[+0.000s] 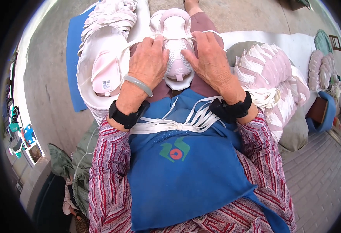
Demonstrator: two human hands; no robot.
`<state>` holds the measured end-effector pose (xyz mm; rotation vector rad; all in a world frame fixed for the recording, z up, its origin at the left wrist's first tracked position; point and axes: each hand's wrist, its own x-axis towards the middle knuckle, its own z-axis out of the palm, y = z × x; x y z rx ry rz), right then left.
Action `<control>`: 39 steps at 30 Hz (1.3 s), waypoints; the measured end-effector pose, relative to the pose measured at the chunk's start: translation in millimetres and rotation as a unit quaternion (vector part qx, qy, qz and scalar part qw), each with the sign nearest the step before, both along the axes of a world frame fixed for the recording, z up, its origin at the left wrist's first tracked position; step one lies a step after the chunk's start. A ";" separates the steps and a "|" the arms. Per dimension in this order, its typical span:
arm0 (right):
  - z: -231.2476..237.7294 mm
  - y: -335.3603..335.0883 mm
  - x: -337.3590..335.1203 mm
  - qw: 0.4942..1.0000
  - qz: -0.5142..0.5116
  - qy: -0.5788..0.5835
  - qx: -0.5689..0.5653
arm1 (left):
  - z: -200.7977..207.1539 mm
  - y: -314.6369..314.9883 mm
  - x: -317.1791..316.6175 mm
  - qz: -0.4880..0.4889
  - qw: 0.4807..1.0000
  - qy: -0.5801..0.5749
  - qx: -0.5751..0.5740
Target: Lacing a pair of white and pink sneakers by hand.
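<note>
A pale pink and white shoe upper lies between my knees with its tongue pointing away from me. A white shoelace runs across it, and its ends lead out to both sides. My left hand is closed at the left edge of the upper, fingers pinching the lace. On the opposite edge my right hand grips the lace too, its thumb resting against the upper. A knotted bunch of white laces lies across my lap on the blue apron.
At left, a white lined container holds a loose pink upper, with stacked uppers beyond it. More uppers are heaped at my right, beside another lace bunch. A blue bin stands farther right.
</note>
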<state>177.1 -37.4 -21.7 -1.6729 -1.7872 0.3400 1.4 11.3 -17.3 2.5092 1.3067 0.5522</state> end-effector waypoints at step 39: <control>-18.5 8.9 8.9 0.990 0.141 0.029 0.013 | -33.5 -10.9 36.9 0.133 0.966 -0.209 -0.079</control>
